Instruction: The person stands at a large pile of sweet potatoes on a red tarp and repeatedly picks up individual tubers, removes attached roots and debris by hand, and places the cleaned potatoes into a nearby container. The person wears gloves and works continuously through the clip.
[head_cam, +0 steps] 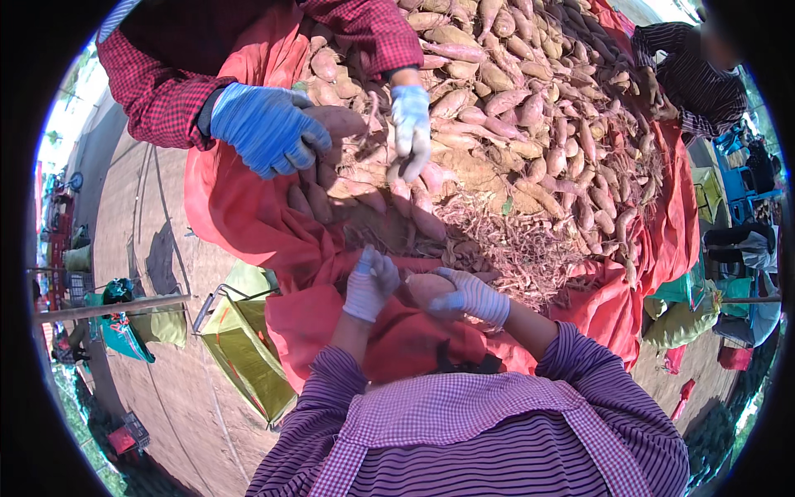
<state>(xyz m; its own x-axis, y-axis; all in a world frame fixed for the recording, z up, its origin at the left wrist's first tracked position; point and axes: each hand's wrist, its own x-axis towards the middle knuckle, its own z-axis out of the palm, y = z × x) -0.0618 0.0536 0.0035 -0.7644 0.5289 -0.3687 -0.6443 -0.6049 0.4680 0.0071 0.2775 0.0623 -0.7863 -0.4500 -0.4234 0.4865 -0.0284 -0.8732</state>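
Observation:
My right hand (470, 298), in a pale striped knit glove, is closed round a sweet potato (428, 289) at the near edge of the heap. To its left my left hand (372, 279), gloved alike, has its fingers bent in; whether something small is between them I cannot tell. Beyond both hands lies a large heap of sweet potatoes (509, 102) on a red cloth (236, 211). Thin roots and trimmings (522, 242) are piled just past my right hand.
Across the heap, a co-worker's blue-gloved hand (267, 130) holds a sweet potato; their other gloved hand (411, 133) is beside it. Another person (689, 81) is at the far right. An open yellow-green bag on a metal frame (248, 348) stands left of me.

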